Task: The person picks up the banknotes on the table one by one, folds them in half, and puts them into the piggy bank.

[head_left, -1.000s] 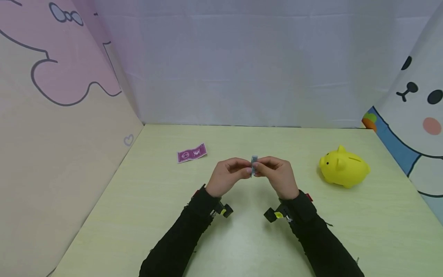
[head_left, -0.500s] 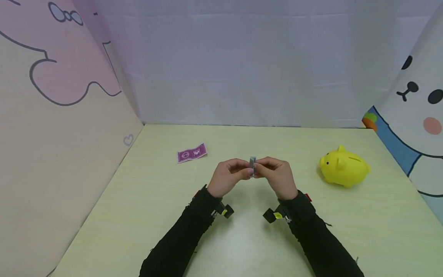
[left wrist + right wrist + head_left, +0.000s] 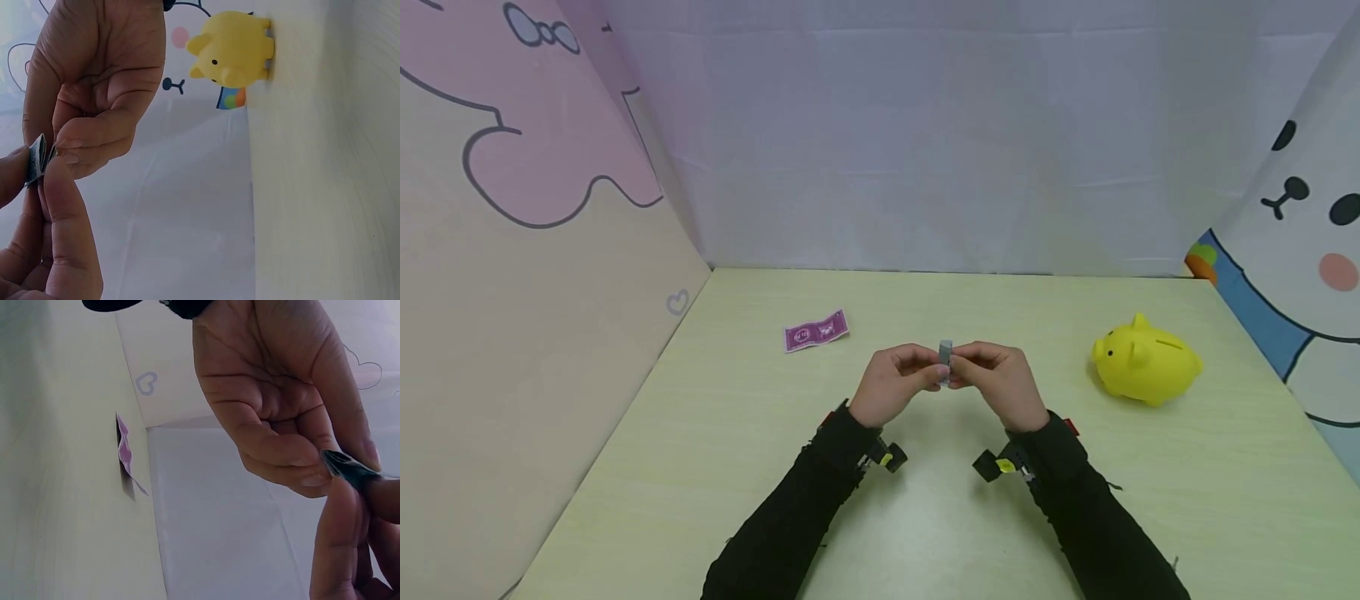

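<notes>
Between both hands, over the middle of the table, is a small folded teal banknote (image 3: 945, 352). My left hand (image 3: 891, 387) pinches its left side between thumb and fingers. My right hand (image 3: 1003, 385) pinches the right side, with the two hands' fingertips close together. In the left wrist view the layers of the folded banknote (image 3: 36, 159) show at its edge. The right wrist view has the same banknote (image 3: 349, 466) partly hidden behind fingers.
A purple banknote (image 3: 816, 332) lies, slightly creased, on the table (image 3: 700, 467) at the back left. To the right stands a yellow piggy bank (image 3: 1146, 364) with a slot in its back. A pale curtain (image 3: 887, 150) hangs behind the table.
The folded banknote has shifted very slightly left and turned a little between the fingertips. Both hands keep nearly the same place; the purple banknote and piggy bank have not moved.
</notes>
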A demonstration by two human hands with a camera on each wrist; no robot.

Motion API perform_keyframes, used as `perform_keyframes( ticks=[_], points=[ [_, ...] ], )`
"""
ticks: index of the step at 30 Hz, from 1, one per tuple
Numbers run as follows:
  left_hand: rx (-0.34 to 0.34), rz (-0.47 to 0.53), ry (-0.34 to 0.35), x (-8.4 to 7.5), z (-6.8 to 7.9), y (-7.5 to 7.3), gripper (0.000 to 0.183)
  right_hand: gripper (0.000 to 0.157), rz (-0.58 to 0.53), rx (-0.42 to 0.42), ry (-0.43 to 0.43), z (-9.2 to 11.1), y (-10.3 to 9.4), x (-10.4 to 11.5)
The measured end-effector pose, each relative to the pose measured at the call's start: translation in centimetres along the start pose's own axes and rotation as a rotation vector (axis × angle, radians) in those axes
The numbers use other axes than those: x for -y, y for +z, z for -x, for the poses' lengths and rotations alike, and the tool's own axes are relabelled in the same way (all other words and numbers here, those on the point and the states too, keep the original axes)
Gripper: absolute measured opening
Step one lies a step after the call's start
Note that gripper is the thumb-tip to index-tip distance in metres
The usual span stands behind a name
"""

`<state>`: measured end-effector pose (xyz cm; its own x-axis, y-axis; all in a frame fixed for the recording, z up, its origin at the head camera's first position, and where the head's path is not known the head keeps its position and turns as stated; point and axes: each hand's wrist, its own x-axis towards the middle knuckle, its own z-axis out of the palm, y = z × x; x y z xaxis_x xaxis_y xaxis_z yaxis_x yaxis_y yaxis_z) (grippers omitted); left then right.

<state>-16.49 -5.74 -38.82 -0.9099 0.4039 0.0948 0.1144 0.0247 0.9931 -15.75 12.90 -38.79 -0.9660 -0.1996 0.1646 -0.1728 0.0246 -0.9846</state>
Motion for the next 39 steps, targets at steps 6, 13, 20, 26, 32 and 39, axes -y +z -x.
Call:
perform_keyframes(
  ticks=[6, 13, 20, 26, 32, 39],
  points=[
    [-0.003, 0.003, -0.005, -0.05, -0.04, 0.06, 0.022, 0.032, 0.01, 0.04, -0.003, 0.0, -0.53, 0.25],
    [-0.018, -0.014, -0.015, -0.17, -0.06, 0.22, 0.021, 0.037, 0.042, -0.01, 0.014, 0.0, -0.63, 0.58],
    [-0.017, -0.006, -0.017, 0.2, -0.02, 0.36, 0.021, 0.034, 0.107, 0.001, 0.013, 0.14, -0.39, 0.57],
    [-0.021, -0.004, -0.015, 0.57, -0.07, 0.45, 0.02, 0.029, 0.111, -0.014, -0.01, 0.17, -0.2, 0.42],
    [-0.027, -0.022, -0.02, 0.45, -0.01, 0.57, 0.02, 0.027, 0.118, -0.04, -0.001, 0.04, -0.13, 0.23],
    [-0.034, -0.055, -0.01, 0.31, 0.19, 0.73, 0.019, 0.024, 0.102, -0.04, -0.026, 0.06, -0.04, 0.14]
  ],
)
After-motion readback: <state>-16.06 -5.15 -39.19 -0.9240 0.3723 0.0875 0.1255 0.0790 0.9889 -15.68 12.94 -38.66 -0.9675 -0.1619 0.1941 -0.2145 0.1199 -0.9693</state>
